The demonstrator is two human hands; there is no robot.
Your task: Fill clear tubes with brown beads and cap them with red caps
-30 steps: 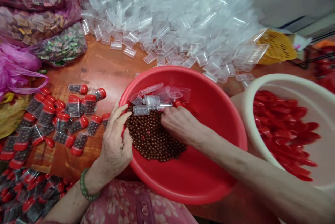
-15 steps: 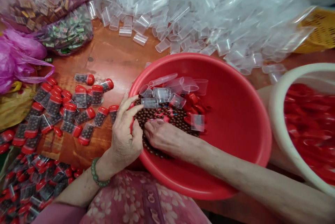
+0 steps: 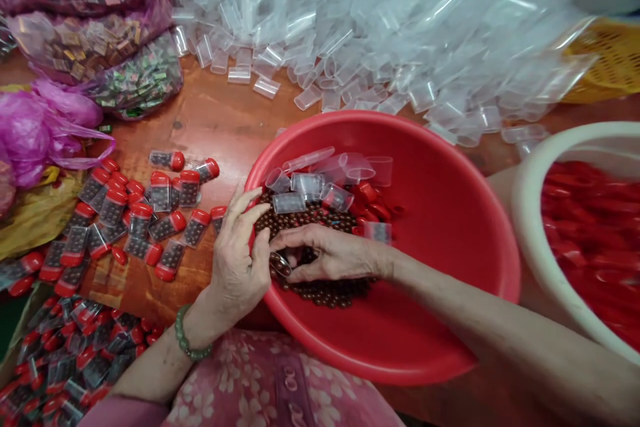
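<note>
A red basin (image 3: 450, 200) holds many small brown balls (image 3: 320, 294), several clear plastic sleeves (image 3: 306, 185) and some red caps (image 3: 370, 192). My left hand (image 3: 240, 254), with a green bead bracelet on the wrist, is curled over the basin's left rim, thumb apart from the fingers. Inside the basin, my right hand (image 3: 325, 254) has thumb and fingers closed about a small clear plastic case (image 3: 281, 264) with brown balls in it. That case lies close beside my left thumb; part of it is hidden.
Filled red-capped cases (image 3: 163, 194) lie left on the wooden table (image 3: 220, 127), with more heaped (image 3: 75, 354) at lower left. Clear sleeves (image 3: 350, 34) are piled behind the basin. Purple bags (image 3: 80, 40) stand upper left. A white tub (image 3: 523, 214) of red parts is right.
My right hand has lifted slightly from the balls and turned, and a ball-filled clear case now shows between its fingers. My left hand stays on the rim.
</note>
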